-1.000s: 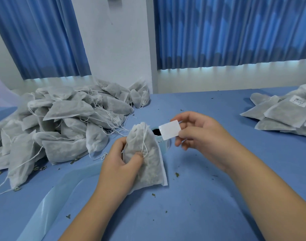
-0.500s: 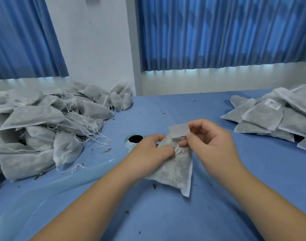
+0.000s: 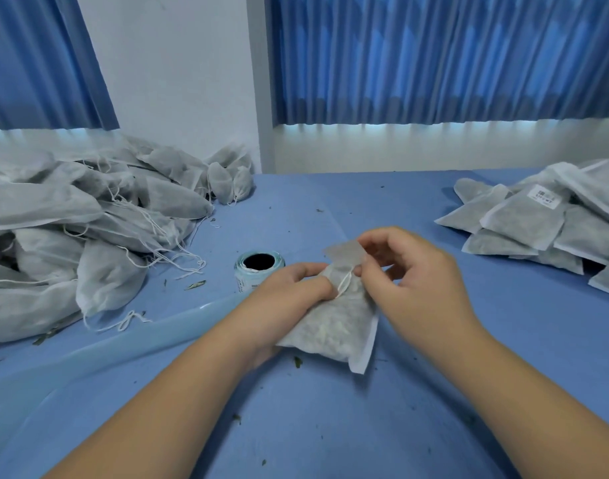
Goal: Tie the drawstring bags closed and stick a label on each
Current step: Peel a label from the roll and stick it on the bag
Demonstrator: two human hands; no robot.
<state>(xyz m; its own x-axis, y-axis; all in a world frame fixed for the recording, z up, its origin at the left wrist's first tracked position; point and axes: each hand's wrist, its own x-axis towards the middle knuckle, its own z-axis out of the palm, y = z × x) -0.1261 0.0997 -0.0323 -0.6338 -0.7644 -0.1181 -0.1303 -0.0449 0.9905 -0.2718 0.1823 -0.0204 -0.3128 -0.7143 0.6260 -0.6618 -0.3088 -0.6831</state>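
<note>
One bag (image 3: 334, 323) gripped by left hand (image 3: 289, 288) — label (image 3: 344, 252), pinched in right hand (image 3: 417, 278), now brought against its neck; sticking judged imminent.

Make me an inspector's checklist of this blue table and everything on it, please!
Surface: blue table, speckled with crumbs.
Job's things: bag with label at its top; label roll standing just left of it; left pile of bags, strings loose; right pile, one label showing.
Clutter: leaf bits; pale backing strip trailing left.
Hands: left hand grips the bag; right hand pinches the label.
Cables: nothing seen.
Surroundings: blue curtains, white wall.
</note>
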